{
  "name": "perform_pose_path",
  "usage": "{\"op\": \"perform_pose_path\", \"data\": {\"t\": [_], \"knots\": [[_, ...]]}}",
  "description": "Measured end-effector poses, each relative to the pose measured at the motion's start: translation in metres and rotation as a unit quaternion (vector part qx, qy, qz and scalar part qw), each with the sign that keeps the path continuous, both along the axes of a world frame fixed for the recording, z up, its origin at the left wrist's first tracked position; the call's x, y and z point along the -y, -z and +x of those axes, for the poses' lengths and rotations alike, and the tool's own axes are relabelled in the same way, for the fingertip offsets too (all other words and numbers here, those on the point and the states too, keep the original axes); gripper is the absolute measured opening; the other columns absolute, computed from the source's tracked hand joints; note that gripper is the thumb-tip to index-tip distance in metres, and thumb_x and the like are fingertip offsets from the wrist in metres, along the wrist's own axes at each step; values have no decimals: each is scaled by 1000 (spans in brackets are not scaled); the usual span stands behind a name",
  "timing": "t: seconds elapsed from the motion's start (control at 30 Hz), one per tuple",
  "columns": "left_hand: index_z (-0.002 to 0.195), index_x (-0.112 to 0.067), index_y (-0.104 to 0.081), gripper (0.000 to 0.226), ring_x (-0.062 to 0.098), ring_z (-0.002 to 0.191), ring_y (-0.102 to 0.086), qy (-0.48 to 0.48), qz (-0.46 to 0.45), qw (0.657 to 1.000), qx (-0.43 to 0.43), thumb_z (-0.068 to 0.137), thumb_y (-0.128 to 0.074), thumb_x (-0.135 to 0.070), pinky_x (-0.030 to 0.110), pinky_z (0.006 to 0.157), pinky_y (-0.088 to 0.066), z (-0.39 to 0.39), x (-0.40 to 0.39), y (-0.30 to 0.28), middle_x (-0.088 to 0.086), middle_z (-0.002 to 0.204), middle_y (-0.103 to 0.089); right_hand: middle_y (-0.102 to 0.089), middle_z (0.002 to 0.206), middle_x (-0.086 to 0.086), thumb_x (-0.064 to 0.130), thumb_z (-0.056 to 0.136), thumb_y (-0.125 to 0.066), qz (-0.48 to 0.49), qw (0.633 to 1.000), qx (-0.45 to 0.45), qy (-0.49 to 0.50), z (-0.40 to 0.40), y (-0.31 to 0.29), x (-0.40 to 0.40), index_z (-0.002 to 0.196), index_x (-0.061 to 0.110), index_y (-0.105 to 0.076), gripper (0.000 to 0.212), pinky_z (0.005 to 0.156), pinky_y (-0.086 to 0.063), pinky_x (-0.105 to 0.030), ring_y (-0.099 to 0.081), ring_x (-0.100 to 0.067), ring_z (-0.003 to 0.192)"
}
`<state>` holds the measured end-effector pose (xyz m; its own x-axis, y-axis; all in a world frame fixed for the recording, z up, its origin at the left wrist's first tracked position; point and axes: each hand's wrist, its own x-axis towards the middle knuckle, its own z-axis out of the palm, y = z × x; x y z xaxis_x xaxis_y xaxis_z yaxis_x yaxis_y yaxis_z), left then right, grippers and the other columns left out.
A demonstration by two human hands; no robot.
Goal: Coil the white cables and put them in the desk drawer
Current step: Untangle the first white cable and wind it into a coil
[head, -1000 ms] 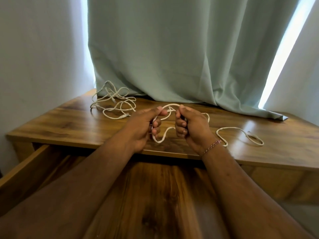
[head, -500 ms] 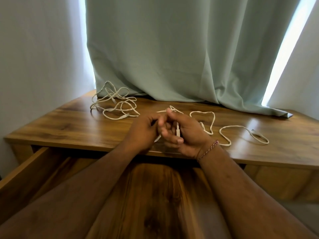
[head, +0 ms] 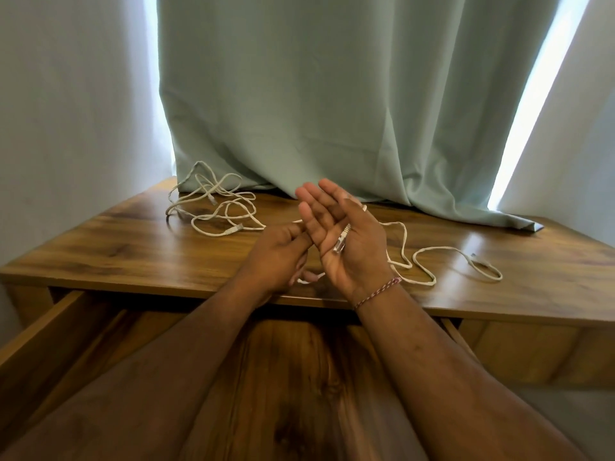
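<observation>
One white cable (head: 429,257) trails in loose loops across the right side of the wooden desk top (head: 116,251). My right hand (head: 346,237) is raised palm up with straight fingers, and the cable's plug end lies in the palm under the thumb. My left hand (head: 279,257) sits just left of it, fingers curled around a stretch of the same cable. A second white cable (head: 216,211) lies tangled at the back left of the desk. The open drawer (head: 43,331) is pulled out below my forearms.
A pale green curtain (head: 332,111) hangs behind the desk and drapes onto its back edge. White walls stand on both sides. The drawer's wooden bottom (head: 299,377) shows between my arms.
My right hand has unfolded from a closed grip to a flat raised palm with the plug across it. My left hand shifted lower left, still on the cable.
</observation>
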<state>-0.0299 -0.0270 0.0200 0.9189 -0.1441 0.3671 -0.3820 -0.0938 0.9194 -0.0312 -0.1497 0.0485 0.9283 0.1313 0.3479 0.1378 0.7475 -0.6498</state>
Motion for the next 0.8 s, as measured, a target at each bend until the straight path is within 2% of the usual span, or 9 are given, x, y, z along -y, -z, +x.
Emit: {"op": "perform_pose_path", "data": {"t": [0.07,0.17,0.27,0.37,0.5,0.6,0.67,0.73,0.8], "knots": [[86,-19,-68,26,6,47,-52,-41,171,979,106,107,-52,-26,31,55,-50,6,-8,1,-9,54,-57,-69,126,-27,12,109,-41,10,999,-15,40,2,1,2,136,-7,-53,34,98,-59,-40,-70,-35,118],[101,-24,-67,17,9,73,-59,-122,398,880,231,103,-53,-33,32,64,-40,5,-8,-1,-7,84,-68,-72,123,-20,11,109,-43,-57,987,-45,142,8,2,1,132,-2,-57,29,101,-57,-39,-73,-27,113],[112,-21,-66,27,25,89,-66,-171,476,823,258,103,-46,-37,37,71,-51,0,8,-4,6,102,-72,-73,118,-8,13,108,-46,-124,958,-64,251,14,4,-3,122,8,-60,21,99,-58,-34,-73,-17,110],[110,-19,-66,27,27,94,-66,-197,523,786,264,104,-45,-36,34,68,-40,-3,17,-8,8,105,-71,-73,103,2,14,106,-50,-141,934,-85,318,25,8,1,114,16,-61,14,84,-58,-27,-74,-5,96],[109,-15,-68,31,30,101,-66,-195,545,784,224,104,-48,-39,36,74,-44,-7,22,-15,11,109,-70,-71,107,4,20,104,-53,-214,893,-81,387,30,16,6,133,12,-59,30,76,-51,-22,-68,0,81],[107,-14,-69,30,29,101,-65,-173,549,803,152,102,-53,-39,35,75,-44,-1,8,-20,10,108,-69,-63,130,-2,25,106,-50,-321,794,-5,516,32,18,29,147,9,-48,44,90,-50,-15,-64,-11,112],[100,-22,-68,24,24,93,-60,-114,543,823,123,102,-55,-43,32,74,-39,2,-6,-21,0,97,-63,-62,139,-7,31,105,-48,-391,744,54,540,33,20,46,147,11,-48,47,106,-48,-28,-59,-19,127],[90,-32,-62,20,15,84,-54,-44,522,841,135,101,-56,-47,31,71,-37,4,-15,-20,-10,87,-56,-64,132,-3,27,106,-47,-500,677,138,521,29,26,50,142,11,-53,40,100,-46,-26,-60,-15,120],[83,-37,-55,21,12,79,-54,-42,496,849,177,101,-55,-49,33,67,-39,4,-21,-21,-13,80,-54,-68,117,0,25,106,-46,-581,609,212,496,27,31,46,130,12,-59,30,85,-45,-25,-62,-14,106]]}}
